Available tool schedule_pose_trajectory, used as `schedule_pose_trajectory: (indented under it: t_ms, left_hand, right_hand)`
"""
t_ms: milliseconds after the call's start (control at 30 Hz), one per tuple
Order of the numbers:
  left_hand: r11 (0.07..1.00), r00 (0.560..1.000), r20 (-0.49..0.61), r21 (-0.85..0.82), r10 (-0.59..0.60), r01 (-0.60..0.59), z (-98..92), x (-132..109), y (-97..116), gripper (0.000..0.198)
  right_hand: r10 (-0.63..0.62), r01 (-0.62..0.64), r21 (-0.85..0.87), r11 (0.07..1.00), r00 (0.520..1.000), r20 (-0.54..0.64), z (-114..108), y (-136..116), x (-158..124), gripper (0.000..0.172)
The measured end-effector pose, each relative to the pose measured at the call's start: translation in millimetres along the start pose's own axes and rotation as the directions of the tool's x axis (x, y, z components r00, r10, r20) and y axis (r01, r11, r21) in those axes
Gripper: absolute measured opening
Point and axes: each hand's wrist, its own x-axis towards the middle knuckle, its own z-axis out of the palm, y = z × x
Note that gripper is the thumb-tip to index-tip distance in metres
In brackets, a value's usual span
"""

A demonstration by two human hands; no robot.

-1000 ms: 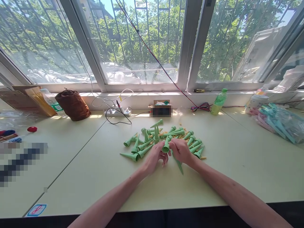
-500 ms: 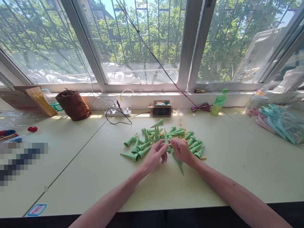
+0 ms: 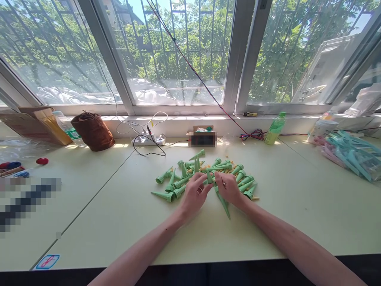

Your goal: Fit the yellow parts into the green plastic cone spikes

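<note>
My left hand [image 3: 194, 195] is closed around a green plastic watering spike [image 3: 209, 176], its tapered end pointing up. Close against it on the right, my right hand [image 3: 229, 188] is closed, with fingertips at the side of that spike. A small pale yellow bit shows between the hands, but what the right fingers grip is mostly hidden. Below the right hand, another green spike [image 3: 223, 204] lies with its tip toward me. Several more green spikes [image 3: 171, 182] are heaped around and behind both hands, with small yellow pieces [image 3: 228, 171] among them.
Behind the heap stand a small cardboard box [image 3: 203, 137] and a power strip [image 3: 147, 140] with cables. A green bottle [image 3: 275, 129] and bagged plastic parts [image 3: 354, 153] are to the right. A brown pouch [image 3: 92, 131] and a red ball [image 3: 42, 161] are left.
The held spike has tilted, so it looks shorter now. My left fingers have shifted up around it, while the right hand stays nearly in place.
</note>
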Motion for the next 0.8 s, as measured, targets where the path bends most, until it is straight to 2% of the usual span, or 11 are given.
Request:
schedule_pose_trajectory:
  t_ms: [100,200,367,500,567,633,733,800]
  left_hand:
    - [0.990,0.991,-0.055,0.081,0.121,-0.117,-1.0,0.6,-2.3,0.024]
    - [0.980,0.981,-0.086,0.116,0.174,-0.164,0.2,0.2,-3.1,0.025]
    - [0.995,0.991,-0.094,0.052,0.092,-0.087,6.4,-2.5,2.9,0.025]
    - [0.997,0.993,-0.098,-0.051,-0.066,0.061,9.4,-4.1,8.7,0.023]
    - [0.986,0.988,-0.051,-0.086,-0.148,0.144,9.1,-3.7,10.1,0.036]
    - [0.951,0.967,0.050,-0.172,-0.251,0.256,8.2,-2.7,10.6,0.055]
    - [0.837,0.896,0.240,-0.329,-0.374,0.438,6.2,-1.4,10.8,0.067]
    - [0.778,0.859,0.319,-0.378,-0.399,0.502,5.0,-1.1,10.8,0.067]
  right_hand:
    - [0.021,-0.022,-0.021,1.000,1.000,-0.019,1.5,0.1,-0.2,0.051]
    - [0.046,-0.047,-0.029,0.998,0.998,-0.039,2.7,0.2,-0.5,0.051]
    - [0.122,-0.123,-0.005,0.992,0.990,-0.074,1.7,1.8,-1.5,0.050]
    - [0.159,-0.161,-0.006,0.987,0.980,-0.118,-0.7,4.3,-1.3,0.050]
    - [0.150,-0.153,-0.014,0.988,0.982,-0.113,-1.5,4.6,-1.2,0.049]
    - [0.118,-0.120,-0.012,0.993,0.990,-0.080,-1.9,4.5,-1.5,0.048]
    - [0.048,-0.048,0.011,0.999,0.998,0.031,-2.1,4.5,-2.9,0.048]
    - [0.031,-0.033,0.018,0.999,0.996,0.085,-2.2,5.1,-4.0,0.048]
